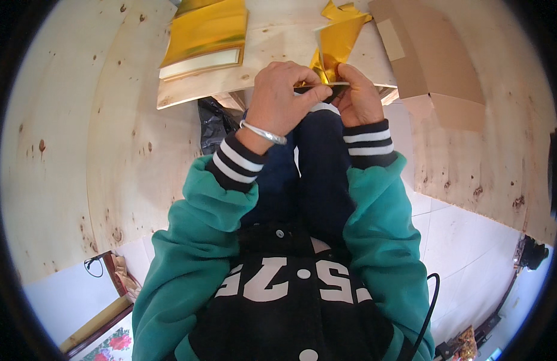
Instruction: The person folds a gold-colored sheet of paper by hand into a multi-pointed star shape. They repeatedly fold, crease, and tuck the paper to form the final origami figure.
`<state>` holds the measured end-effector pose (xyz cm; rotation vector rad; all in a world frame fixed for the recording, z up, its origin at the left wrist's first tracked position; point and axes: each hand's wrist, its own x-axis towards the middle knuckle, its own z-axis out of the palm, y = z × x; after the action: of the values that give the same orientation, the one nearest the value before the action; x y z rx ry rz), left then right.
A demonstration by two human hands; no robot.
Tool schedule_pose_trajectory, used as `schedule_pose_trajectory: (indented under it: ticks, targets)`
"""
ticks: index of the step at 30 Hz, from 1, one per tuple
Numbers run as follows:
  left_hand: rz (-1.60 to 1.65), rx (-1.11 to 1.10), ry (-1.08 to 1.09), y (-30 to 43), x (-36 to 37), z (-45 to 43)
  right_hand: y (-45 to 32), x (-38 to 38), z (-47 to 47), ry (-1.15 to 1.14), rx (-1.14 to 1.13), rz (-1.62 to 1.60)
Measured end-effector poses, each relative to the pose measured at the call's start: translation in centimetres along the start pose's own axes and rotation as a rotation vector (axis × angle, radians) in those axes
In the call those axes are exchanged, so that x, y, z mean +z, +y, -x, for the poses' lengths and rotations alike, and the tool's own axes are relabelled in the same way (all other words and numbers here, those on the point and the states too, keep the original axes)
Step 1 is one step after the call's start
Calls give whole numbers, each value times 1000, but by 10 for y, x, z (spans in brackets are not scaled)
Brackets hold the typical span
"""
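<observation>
My left hand (285, 94), with a silver bangle at the wrist, pinches the near edge of a gold foil sheet piece (343, 38) between thumb and fingers. From the other side, my right hand (360, 97) grips the same piece, its thumb against the shiny surface. One flap of the piece stands up, showing a pale underside, and a dark part shows below the fingers. Both hands are close together over the near edge of the wooden board. Behind the held piece lies crumpled gold foil (346, 11). My fingers partly hide the lower edge of the piece.
A stack of gold foil sheets (208, 31) lies on the plywood board (278, 40) at the back left. Brown cardboard (440, 58) rests on the right plywood surface (495, 171). Another plywood surface (57, 149) stretches along the left. A black plastic bag (213, 126) hangs below the board.
</observation>
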<state>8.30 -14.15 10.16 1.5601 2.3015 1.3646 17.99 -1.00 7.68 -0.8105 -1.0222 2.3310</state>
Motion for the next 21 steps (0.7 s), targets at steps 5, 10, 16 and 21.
schedule_pose_trajectory:
  ticks: [5,10,16,21]
  targets:
    - [-21,32,354,26,-1,26,-3,14,41,-30,-86,-80]
    - [-54,0,482,46,-7,48,4,20,79,-96,-126,-189]
    - [-111,12,510,53,-13,62,11,26,108,-102,-143,-221]
    - [-68,7,538,51,-11,76,19,26,115,-87,-132,-272]
